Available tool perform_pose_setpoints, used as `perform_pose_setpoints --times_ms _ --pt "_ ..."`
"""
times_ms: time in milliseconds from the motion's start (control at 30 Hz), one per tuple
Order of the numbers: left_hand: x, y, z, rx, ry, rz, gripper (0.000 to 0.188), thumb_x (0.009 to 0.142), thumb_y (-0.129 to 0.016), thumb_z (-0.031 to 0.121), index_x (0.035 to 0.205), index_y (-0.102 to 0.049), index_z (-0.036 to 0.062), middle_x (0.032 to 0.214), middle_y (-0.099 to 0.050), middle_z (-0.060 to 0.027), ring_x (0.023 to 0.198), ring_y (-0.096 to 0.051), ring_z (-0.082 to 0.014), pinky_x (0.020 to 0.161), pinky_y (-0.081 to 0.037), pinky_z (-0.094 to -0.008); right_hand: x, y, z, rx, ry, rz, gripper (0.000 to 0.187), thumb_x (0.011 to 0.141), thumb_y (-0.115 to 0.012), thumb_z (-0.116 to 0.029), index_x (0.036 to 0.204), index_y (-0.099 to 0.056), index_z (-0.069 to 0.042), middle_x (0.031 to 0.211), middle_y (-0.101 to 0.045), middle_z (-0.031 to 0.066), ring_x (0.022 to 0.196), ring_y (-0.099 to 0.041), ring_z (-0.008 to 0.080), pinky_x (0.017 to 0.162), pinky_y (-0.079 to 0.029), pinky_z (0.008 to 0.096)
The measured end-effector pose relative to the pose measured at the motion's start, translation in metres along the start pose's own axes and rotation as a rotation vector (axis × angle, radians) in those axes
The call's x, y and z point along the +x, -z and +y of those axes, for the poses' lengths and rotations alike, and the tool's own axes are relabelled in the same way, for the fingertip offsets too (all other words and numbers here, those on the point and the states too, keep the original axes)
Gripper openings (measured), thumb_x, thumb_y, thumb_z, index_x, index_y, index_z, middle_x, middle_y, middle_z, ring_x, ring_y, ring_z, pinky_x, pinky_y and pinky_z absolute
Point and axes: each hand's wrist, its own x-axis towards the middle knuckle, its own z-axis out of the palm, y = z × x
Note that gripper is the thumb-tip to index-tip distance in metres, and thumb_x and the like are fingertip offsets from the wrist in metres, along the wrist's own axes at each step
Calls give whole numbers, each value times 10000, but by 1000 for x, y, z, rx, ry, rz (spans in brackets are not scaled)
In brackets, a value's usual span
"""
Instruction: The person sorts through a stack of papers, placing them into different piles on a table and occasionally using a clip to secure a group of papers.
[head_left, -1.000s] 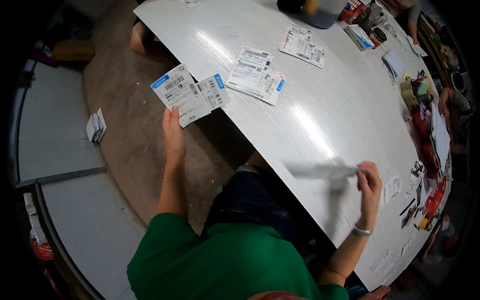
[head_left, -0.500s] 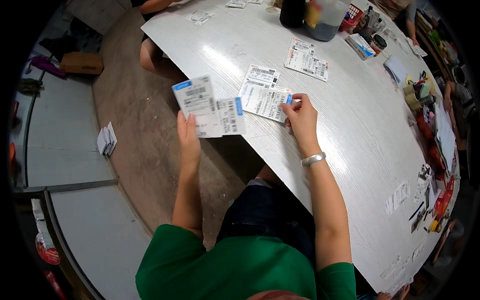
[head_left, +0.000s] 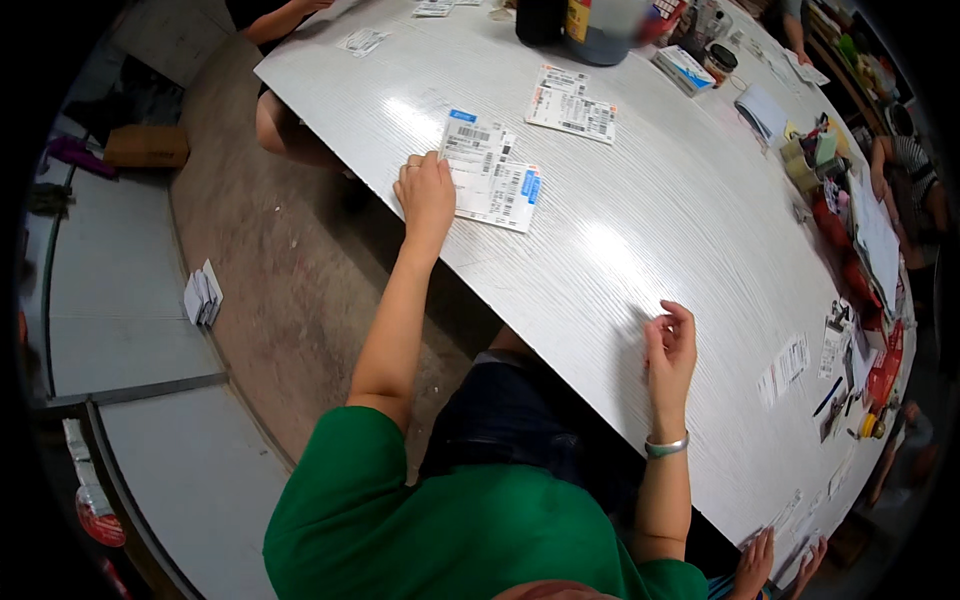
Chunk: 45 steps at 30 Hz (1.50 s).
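White shipping labels [head_left: 480, 172] printed with barcodes, blue patches at their corners, lie as an L-shaped stack near the table's left edge. My left hand [head_left: 427, 195] grips their left side, its fingers bent along the edge and the thumb out of sight. To the right, over the white table [head_left: 560, 285], is my right hand [head_left: 672, 350], fingers loosely curled and apart from the thumb, with nothing seen in it. A second group of labels [head_left: 572, 112] rests farther back, beyond the left hand.
Dark bottles [head_left: 540, 22] and a large jug [head_left: 598, 35] stand at the far edge, with a blue-white box [head_left: 684, 70] beside them. Pens, papers and containers line the right side. A co-worker's hands [head_left: 755, 560] are at the lower right; other people sit around the table.
My left hand has moved right and brought its labels onto the stack on the table. My right hand has left the stack and moved right and nearer to me.
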Motion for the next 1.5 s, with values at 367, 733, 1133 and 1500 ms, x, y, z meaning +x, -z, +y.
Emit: perform_pose_setpoints --times_ms 367,733,1133,1500 --pt "-72 27 53 -291 -260 25 298 816 -532 46 1110 -509 6 1098 -519 -113 1057 -436 -288 940 -305 -386 -18 158 48 -364 103 505 250 843 -566 -68 1083 -546 -1 910 -564 40 748 -511 76 620 -433 203" --pt "-135 16 97 -277 -624 -213 244 831 -513 27 1073 -542 24 1098 -550 -115 1036 -487 -268 901 -351 -354 63 320 55 -1180 -90 159 595 619 -768 -271 1100 -529 -17 1043 -567 187 960 -555 302 855 -449 362" --pt "-138 16 91 -311 -585 -199 222 836 -518 53 1053 -561 37 1099 -556 -96 1041 -495 -248 908 -334 -360 37 269 32 -1188 -150 -104 634 591 -778 -187 1106 -484 38 1042 -548 212 1006 -527 323 846 -441 353" --pt "-138 15 89 -386 -568 -189 231 835 -516 35 1061 -559 39 1109 -553 -89 1058 -488 -248 918 -324 -355 30 250 26 -1139 -205 -138 535 636 -736 -130 1095 -509 23 973 -608 198 920 -590 324 786 -476 363"
